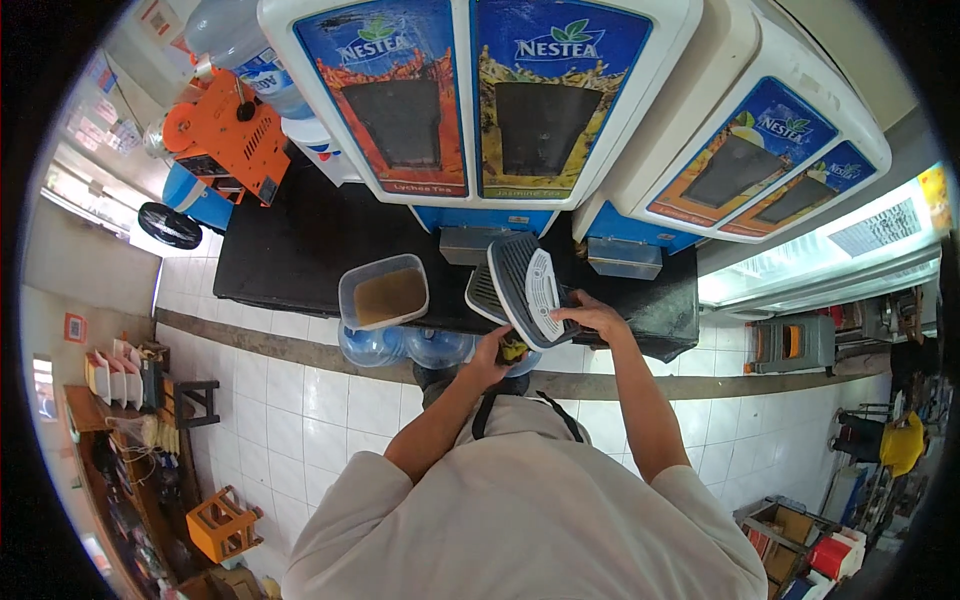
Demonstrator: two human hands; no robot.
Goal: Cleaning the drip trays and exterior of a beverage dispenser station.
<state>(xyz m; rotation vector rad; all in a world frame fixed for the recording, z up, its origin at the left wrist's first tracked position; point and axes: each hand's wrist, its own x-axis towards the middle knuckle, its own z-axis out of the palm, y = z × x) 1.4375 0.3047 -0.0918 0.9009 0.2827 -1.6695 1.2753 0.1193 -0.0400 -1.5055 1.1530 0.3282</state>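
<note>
My right hand [594, 317] grips the edge of a grey drip tray [507, 262] with a slatted grille and a white printed label. The tray is tilted up over the front of the black counter. Another slatted grey piece with a pale rim [484, 293] shows beside it, partly hidden behind it. My left hand [489, 358] is closed around a small yellow and dark thing [514, 347], perhaps a sponge, just below the tray. To the left of the trays, a clear plastic tub [384, 292] of murky brown liquid sits at the counter's edge.
Two white drink dispensers [580, 15] [770, 160] stand on the black counter [290, 240]. An orange machine [228, 135] and a large water bottle [245, 60] are at the far left. Blue water jugs [372, 346] stand below the counter. An orange stool [222, 524] is on the tiled floor.
</note>
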